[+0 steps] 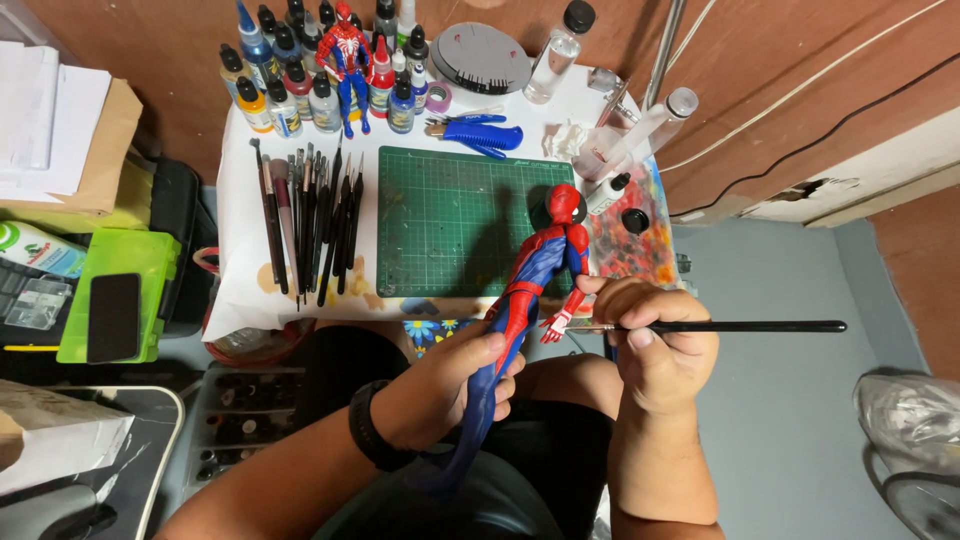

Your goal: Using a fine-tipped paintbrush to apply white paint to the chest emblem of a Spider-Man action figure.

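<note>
Upper left of centre, brushes (310, 215) lie in a row on the surface (240, 270) beside a green cutting mat (450, 220). At centre, the left hand (455, 385) has its grip closed around a red-and-blue action figure (530, 275). Just right, the right hand (655, 345) pinches a black paintbrush (740, 326), tip at the figure's hand.

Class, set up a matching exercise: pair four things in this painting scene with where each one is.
1. paintbrush
2. red and blue figure
3. green cutting mat
4. row of brushes

a. left of the mat
b. middle of the table
c. in the right hand
d. in the left hand

Pairs: 1-c, 2-d, 3-b, 4-a
</note>
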